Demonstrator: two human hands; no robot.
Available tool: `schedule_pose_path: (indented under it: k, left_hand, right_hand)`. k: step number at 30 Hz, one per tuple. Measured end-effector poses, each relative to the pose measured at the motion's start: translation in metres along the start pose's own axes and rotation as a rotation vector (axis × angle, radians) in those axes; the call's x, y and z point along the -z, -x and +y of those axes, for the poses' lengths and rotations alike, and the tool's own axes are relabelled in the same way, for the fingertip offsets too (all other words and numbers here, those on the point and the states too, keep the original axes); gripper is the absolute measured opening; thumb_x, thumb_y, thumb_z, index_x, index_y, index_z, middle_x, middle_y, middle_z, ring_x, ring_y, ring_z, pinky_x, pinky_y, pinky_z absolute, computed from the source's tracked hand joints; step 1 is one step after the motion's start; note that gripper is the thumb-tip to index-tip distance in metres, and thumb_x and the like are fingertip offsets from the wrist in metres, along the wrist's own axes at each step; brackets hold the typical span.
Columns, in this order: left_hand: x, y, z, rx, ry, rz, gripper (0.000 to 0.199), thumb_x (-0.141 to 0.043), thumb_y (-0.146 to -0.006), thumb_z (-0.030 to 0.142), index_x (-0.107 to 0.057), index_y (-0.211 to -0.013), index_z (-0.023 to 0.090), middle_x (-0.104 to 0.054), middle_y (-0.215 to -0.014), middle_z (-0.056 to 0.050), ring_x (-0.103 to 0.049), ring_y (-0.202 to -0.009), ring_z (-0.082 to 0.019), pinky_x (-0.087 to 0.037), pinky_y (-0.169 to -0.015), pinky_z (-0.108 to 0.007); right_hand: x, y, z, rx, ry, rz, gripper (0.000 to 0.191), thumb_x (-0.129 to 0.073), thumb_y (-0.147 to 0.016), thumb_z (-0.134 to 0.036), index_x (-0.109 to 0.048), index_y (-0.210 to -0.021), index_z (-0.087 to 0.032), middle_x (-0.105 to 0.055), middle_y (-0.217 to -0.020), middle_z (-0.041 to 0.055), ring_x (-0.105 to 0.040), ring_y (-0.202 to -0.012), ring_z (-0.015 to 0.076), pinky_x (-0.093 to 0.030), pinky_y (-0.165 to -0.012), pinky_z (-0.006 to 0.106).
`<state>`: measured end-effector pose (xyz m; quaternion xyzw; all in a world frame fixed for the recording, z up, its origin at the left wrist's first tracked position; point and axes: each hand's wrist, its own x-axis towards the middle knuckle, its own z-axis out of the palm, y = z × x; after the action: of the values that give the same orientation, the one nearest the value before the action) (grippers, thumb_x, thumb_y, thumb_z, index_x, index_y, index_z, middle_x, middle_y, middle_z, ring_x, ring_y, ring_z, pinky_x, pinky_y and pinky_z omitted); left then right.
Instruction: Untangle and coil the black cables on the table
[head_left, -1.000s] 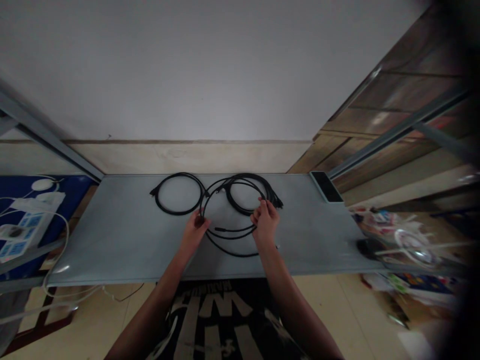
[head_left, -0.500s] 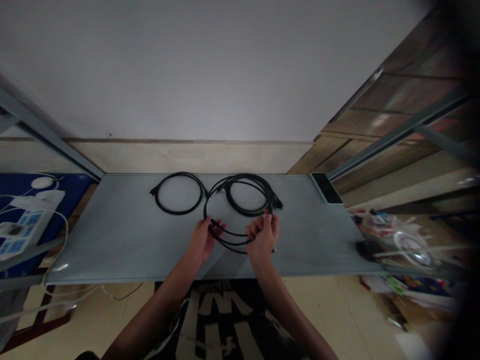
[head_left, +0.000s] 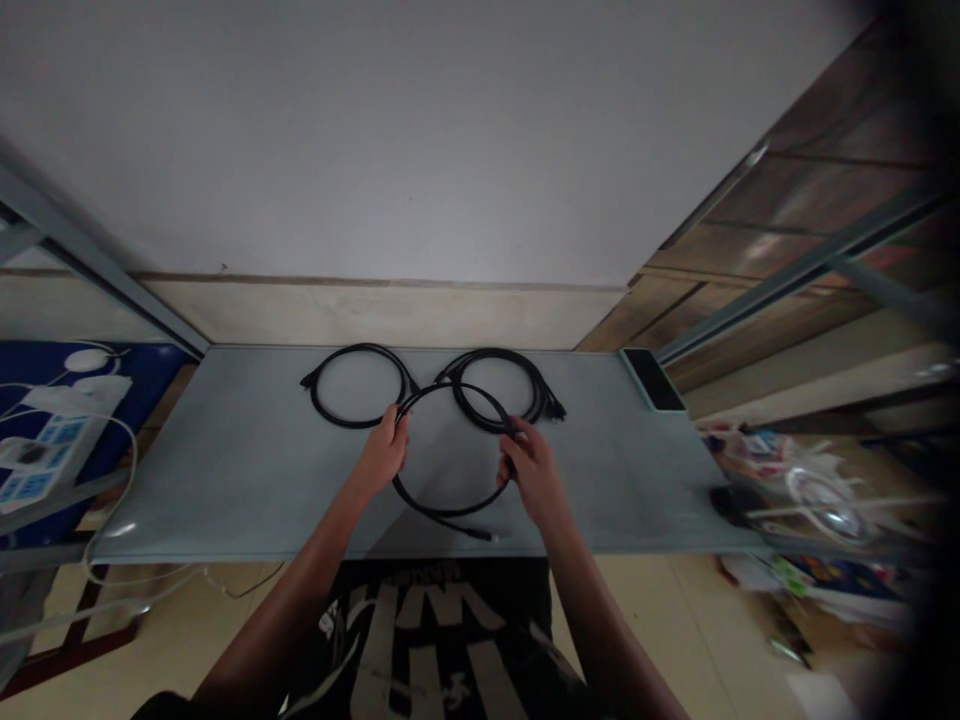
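A black cable [head_left: 448, 514] forms a round loop between my hands, above the front middle of the grey shelf. My left hand [head_left: 385, 450] pinches the loop's left side, and my right hand [head_left: 529, 462] is closed round its right side. One plug end of this cable hangs out at the bottom, near the shelf's front edge. Behind, a coiled black cable [head_left: 358, 425] lies at the left. Another black coil [head_left: 538, 385], thicker, lies at the right, partly overlapped in view by the held loop.
A phone [head_left: 652, 379] lies at the back right of the grey shelf [head_left: 247, 470]. Metal posts rise at both ends. A power strip [head_left: 49, 450] with white cords is at the far left. A dark object [head_left: 735, 503] sits at the right end, and a wall stands behind.
The held cable has opened into a rounder loop, its strands now closer together. My left hand moved left and up; my right hand shifted slightly. The plug end now hangs at the front.
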<state>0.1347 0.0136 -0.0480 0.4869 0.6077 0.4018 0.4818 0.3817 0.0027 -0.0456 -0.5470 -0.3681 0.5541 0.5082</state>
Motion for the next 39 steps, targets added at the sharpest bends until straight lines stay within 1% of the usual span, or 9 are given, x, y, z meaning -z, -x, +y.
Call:
schedule_pose_path:
  k: [3, 6, 9, 15, 19, 23, 26, 33, 39]
  left_hand:
    - [0.004, -0.004, 0.014, -0.227, -0.257, -0.087, 0.015, -0.053, -0.099, 0.031, -0.058, -0.11, 0.022, -0.065, -0.083, -0.004, -0.064, -0.072, -0.021, -0.049, -0.072, -0.032]
    - [0.002, -0.009, 0.03, -0.304, -0.195, -0.112, 0.022, -0.063, -0.092, 0.027, -0.062, -0.114, 0.023, -0.07, -0.102, -0.007, -0.066, -0.091, -0.024, -0.048, -0.088, -0.035]
    - [0.006, -0.013, 0.041, -0.24, -0.023, -0.128, 0.032, -0.072, -0.084, 0.025, -0.066, -0.115, 0.023, -0.069, -0.091, -0.005, -0.064, -0.08, -0.022, -0.05, -0.079, -0.031]
    - [0.032, -0.018, 0.048, -0.118, 0.045, -0.255, 0.041, -0.065, -0.086, 0.027, -0.069, -0.125, 0.017, -0.069, -0.087, -0.007, -0.051, -0.056, -0.013, -0.039, -0.05, -0.022]
    - [0.03, -0.017, 0.054, -0.288, -0.149, -0.212, 0.034, -0.063, -0.089, 0.026, -0.075, -0.12, 0.02, -0.072, -0.085, -0.005, -0.051, -0.054, -0.013, -0.043, -0.056, -0.024]
    - [0.014, -0.015, 0.07, -0.474, -0.229, -0.296, 0.027, -0.063, -0.091, 0.025, -0.078, -0.113, 0.025, -0.073, -0.079, -0.005, -0.056, -0.057, -0.016, -0.048, -0.067, -0.028]
    - [0.009, -0.015, 0.08, -0.557, -0.268, -0.314, 0.019, -0.066, -0.089, 0.027, -0.081, -0.102, 0.025, -0.069, -0.068, -0.004, -0.061, -0.06, -0.02, -0.049, -0.068, -0.029]
    - [0.034, -0.02, 0.06, -0.261, -0.141, -0.291, 0.038, -0.069, -0.088, 0.039, -0.074, -0.118, 0.018, -0.065, -0.066, -0.002, -0.056, -0.056, -0.015, -0.044, -0.053, -0.024]
    - [0.049, -0.034, 0.019, -0.023, 0.096, -0.344, 0.03, -0.07, -0.084, 0.04, -0.07, -0.102, 0.015, -0.056, -0.066, 0.001, -0.052, -0.052, -0.012, -0.044, -0.049, -0.021]
  right_hand:
    - [-0.009, -0.015, -0.012, 0.16, 0.345, -0.11, 0.055, -0.068, -0.085, -0.042, -0.059, -0.136, -0.024, -0.062, -0.075, -0.0034, -0.052, -0.042, 0.0102, -0.045, -0.042, 0.025]
    - [-0.03, -0.022, -0.023, 0.381, 0.513, -0.176, 0.039, -0.065, -0.089, -0.039, -0.07, -0.125, -0.023, -0.072, -0.089, 0.0046, -0.068, -0.071, 0.0182, -0.056, -0.068, 0.031]
    - [-0.045, -0.027, -0.027, 0.498, 0.53, -0.188, 0.023, -0.062, -0.092, -0.037, -0.077, -0.103, -0.023, -0.076, -0.099, 0.0074, -0.07, -0.092, 0.0235, -0.053, -0.086, 0.034]
    - [-0.039, -0.03, -0.022, 0.458, 0.512, -0.079, 0.024, -0.06, -0.093, -0.039, -0.075, -0.087, -0.021, -0.073, -0.082, 0.0054, -0.065, -0.077, 0.0216, -0.05, -0.076, 0.03]
    - [-0.034, -0.022, -0.03, 0.427, 0.483, -0.181, 0.017, -0.068, -0.087, -0.035, -0.076, -0.092, -0.021, -0.072, -0.086, 0.0063, -0.065, -0.079, 0.0212, -0.051, -0.076, 0.031]
    - [-0.04, -0.019, -0.05, 0.507, 0.524, -0.387, 0.047, -0.072, -0.084, -0.029, -0.066, -0.131, -0.026, -0.069, -0.116, 0.0089, -0.066, -0.087, 0.0204, -0.054, -0.082, 0.035]
    - [-0.044, -0.025, -0.059, 0.575, 0.585, -0.505, 0.031, -0.068, -0.088, -0.025, -0.072, -0.118, -0.026, -0.072, -0.107, 0.007, -0.066, -0.088, 0.0206, -0.052, -0.087, 0.037]
    - [-0.034, -0.037, -0.051, 0.544, 0.525, -0.171, 0.006, -0.066, -0.086, -0.025, -0.071, -0.088, -0.022, -0.07, -0.08, 0.0039, -0.063, -0.078, 0.0208, -0.048, -0.08, 0.032]
    - [-0.021, -0.043, -0.011, 0.307, 0.508, 0.07, 0.016, -0.066, -0.083, -0.032, -0.063, -0.071, -0.022, -0.061, -0.061, 0.0002, -0.056, -0.061, 0.0176, -0.041, -0.057, 0.025]
